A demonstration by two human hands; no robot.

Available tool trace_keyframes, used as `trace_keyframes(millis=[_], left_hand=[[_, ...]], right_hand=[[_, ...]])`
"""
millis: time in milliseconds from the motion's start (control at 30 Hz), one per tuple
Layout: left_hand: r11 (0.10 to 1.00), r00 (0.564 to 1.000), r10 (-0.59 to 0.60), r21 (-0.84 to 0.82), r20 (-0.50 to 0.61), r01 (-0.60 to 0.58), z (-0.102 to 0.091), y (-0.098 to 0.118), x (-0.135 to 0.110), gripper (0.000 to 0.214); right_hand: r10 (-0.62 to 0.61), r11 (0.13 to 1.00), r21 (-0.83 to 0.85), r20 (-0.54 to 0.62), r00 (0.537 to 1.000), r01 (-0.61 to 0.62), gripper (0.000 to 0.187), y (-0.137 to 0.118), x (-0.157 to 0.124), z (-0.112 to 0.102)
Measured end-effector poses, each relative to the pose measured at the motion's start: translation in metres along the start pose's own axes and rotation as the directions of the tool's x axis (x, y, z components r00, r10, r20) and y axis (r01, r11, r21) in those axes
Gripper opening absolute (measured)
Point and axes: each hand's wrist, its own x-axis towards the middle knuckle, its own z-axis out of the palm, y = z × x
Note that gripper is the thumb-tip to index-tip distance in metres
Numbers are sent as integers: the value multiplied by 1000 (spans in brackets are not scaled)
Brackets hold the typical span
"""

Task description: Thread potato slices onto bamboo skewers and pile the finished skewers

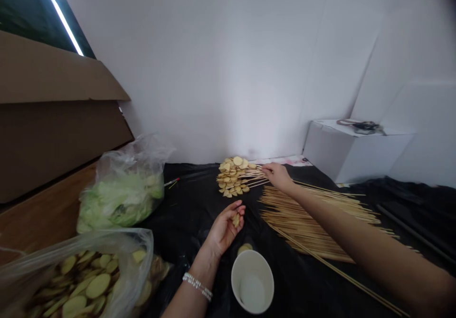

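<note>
My left hand (pixel 227 226) is palm up with curled fingers around a few potato slices (pixel 235 220). Farther off, my right hand (pixel 277 175) pinches a thin bamboo skewer at the pile of skewered potato slices (pixel 233 178). The slices on that pile sit at the left ends of their sticks, which point right. Below my right forearm lies a broad spread of bare bamboo skewers (pixel 313 223). A white paper cup (pixel 252 282) stands close to my left wrist, with a loose potato slice (pixel 244 248) just behind it.
An open plastic bag of potato slices (pixel 89 284) is at the lower left. Behind it stands a clear bag of pale green leaves (pixel 119 199). A cardboard box (pixel 53 80) is at the far left, a white box (pixel 342 147) at the back right. Black plastic sheeting (pixel 192 199) covers the surface.
</note>
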Motion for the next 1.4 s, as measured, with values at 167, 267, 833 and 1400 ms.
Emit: trace_keyframes(millis=[167, 267, 833, 1400], left_hand=[[1000, 1000, -2, -4, -15, 2, 1, 0, -1, 37], [1000, 1000, -4, -9, -26, 4, 0, 0, -2, 37], [967, 997, 48, -253, 59, -32, -9, 13, 0, 71], [933, 985, 161, -316, -58, -171, -16, 16, 13, 46]], right_hand=[[0, 999, -46, 15, 1000, 0, 30, -18, 46, 35], [31, 995, -97, 44, 999, -27, 31, -19, 60, 49], [-175, 975, -124, 91, 980, 185, 26, -25, 1, 6], [-516, 853, 369, 481, 709, 370, 16, -85, -132, -7]])
